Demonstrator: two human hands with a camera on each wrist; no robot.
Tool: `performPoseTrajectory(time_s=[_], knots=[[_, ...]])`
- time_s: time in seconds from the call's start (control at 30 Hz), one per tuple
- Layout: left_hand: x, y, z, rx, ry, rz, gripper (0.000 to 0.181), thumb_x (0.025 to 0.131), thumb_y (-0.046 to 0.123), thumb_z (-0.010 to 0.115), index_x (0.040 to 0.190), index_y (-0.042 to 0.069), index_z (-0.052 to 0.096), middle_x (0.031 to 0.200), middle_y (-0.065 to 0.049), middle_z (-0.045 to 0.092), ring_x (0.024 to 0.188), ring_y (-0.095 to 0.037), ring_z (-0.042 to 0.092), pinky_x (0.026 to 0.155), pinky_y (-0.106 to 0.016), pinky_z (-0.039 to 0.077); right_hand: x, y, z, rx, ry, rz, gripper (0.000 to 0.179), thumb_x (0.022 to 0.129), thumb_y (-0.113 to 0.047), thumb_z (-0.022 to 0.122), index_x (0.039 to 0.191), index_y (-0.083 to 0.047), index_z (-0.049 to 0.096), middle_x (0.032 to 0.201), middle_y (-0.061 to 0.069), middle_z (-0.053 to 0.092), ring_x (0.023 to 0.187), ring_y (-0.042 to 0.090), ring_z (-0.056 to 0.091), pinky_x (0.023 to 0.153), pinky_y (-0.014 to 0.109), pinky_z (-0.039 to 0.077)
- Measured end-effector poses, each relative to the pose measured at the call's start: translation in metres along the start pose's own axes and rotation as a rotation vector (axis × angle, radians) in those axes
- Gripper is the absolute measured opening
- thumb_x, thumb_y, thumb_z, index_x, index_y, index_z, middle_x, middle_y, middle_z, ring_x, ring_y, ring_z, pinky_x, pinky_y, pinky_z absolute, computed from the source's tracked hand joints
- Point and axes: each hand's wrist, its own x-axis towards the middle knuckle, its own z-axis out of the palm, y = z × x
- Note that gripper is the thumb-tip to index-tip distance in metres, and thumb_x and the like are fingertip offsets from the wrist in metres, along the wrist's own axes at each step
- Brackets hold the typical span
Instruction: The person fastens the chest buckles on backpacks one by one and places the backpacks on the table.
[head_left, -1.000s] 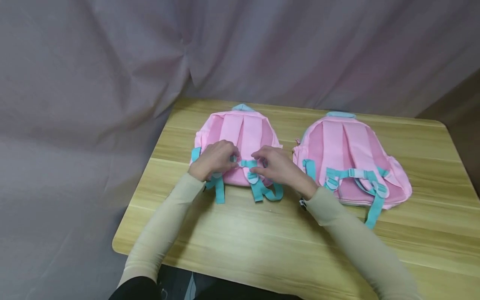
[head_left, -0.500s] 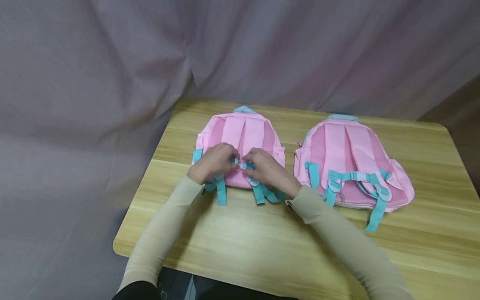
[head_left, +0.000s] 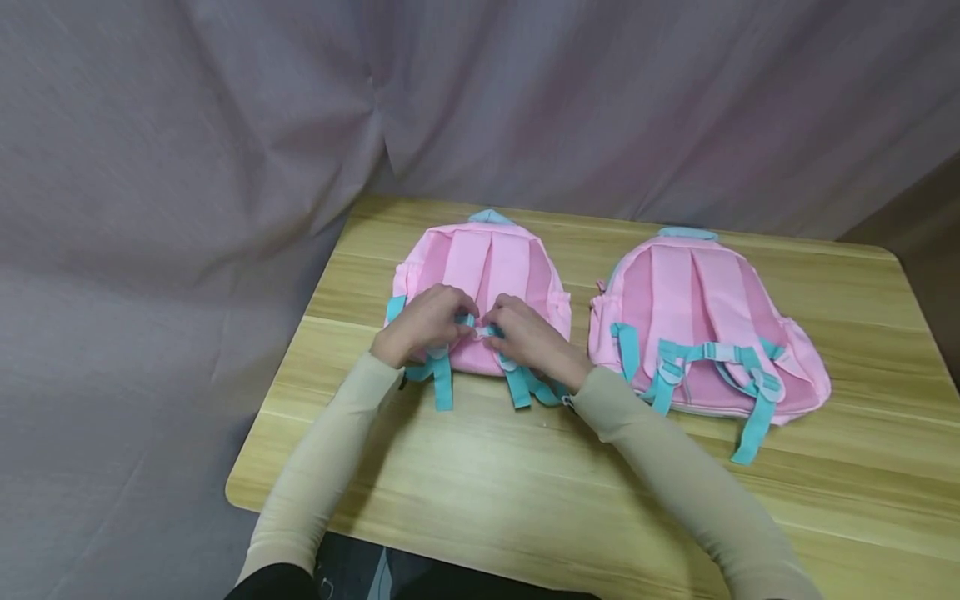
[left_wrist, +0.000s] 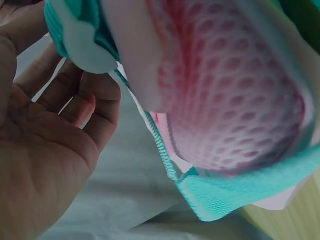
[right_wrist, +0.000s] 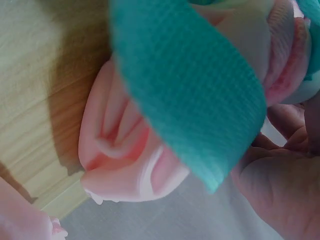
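A pink backpack [head_left: 468,258] lies on the table with its back panel and shoulder straps facing up. Across it runs a teal chest strap with a pale buckle [head_left: 483,332]. My left hand [head_left: 429,321] pinches the strap's left side, thumb and fingertips close to the buckle. From the right, my right hand [head_left: 531,335] pinches the strap's other side. The fingers partly cover the buckle, so I cannot tell whether its halves are joined. In the left wrist view a teal strap end [left_wrist: 240,187] hangs beside pink mesh; a teal webbing loop [right_wrist: 195,95] fills the right wrist view's middle.
A second pink backpack [head_left: 705,317] lies to the right, back panel up, its teal chest strap buckled [head_left: 716,351]. Both stand on a wooden table [head_left: 465,483]. Behind it hangs a grey curtain [head_left: 525,100]. Loose teal strap ends [head_left: 444,387] trail toward the front.
My right hand has moved left, from beside the chest strap onto it near the buckle, fingers closing in. The left hand stays almost in place. The head view has shifted slightly.
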Motion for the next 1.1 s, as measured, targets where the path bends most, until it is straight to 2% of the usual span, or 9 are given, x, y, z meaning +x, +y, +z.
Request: performPoseTrajectory(time_s=[0.27, 0.47, 0.73, 1.1], knots=[[-0.004, -0.005, 0.002, -0.118, 0.046, -0.014, 0.027, 0.095, 0.014, 0.085, 0.121, 0.006, 0.081, 0.121, -0.01, 0.081, 0.109, -0.024, 0.07, 0.108, -0.043, 0.058, -0.001, 0.002, 0.002, 0.01, 0.016, 0.008, 0.028, 0.102, -0.013, 0.076, 0.125, 0.003, 0.077, 0.118, 0.016, 0.068, 0.11, 0.03, 0.064, 0.102, 0.043, 0.057], [-0.005, -0.011, 0.004, -0.193, 0.088, -0.033, 0.028, 0.096, 0.014, 0.084, 0.124, 0.006, 0.081, 0.117, -0.009, 0.081, 0.102, -0.023, 0.07, 0.099, -0.04, 0.06, -0.002, 0.004, 0.001, 0.042, 0.042, 0.01, 0.026, 0.102, -0.013, 0.076, 0.124, 0.003, 0.077, 0.113, 0.014, 0.07, 0.103, 0.027, 0.064, 0.098, 0.043, 0.059], [-0.009, -0.016, 0.006, -0.311, 0.135, -0.059, 0.028, 0.095, 0.015, 0.086, 0.121, 0.007, 0.081, 0.114, -0.01, 0.081, 0.102, -0.025, 0.071, 0.096, -0.041, 0.06, -0.004, 0.005, 0.0, 0.08, 0.081, 0.025, 0.027, 0.102, -0.014, 0.076, 0.124, 0.002, 0.076, 0.112, 0.014, 0.071, 0.097, 0.026, 0.064, 0.093, 0.043, 0.059], [-0.013, -0.025, 0.012, -0.413, 0.198, -0.03, 0.027, 0.094, 0.012, 0.086, 0.12, 0.006, 0.081, 0.111, -0.011, 0.081, 0.097, -0.026, 0.069, 0.091, -0.038, 0.058, -0.006, 0.009, 0.002, 0.163, 0.146, 0.054, 0.023, 0.101, -0.015, 0.078, 0.12, -0.002, 0.079, 0.106, 0.013, 0.071, 0.092, 0.025, 0.061, 0.083, 0.041, 0.055]])
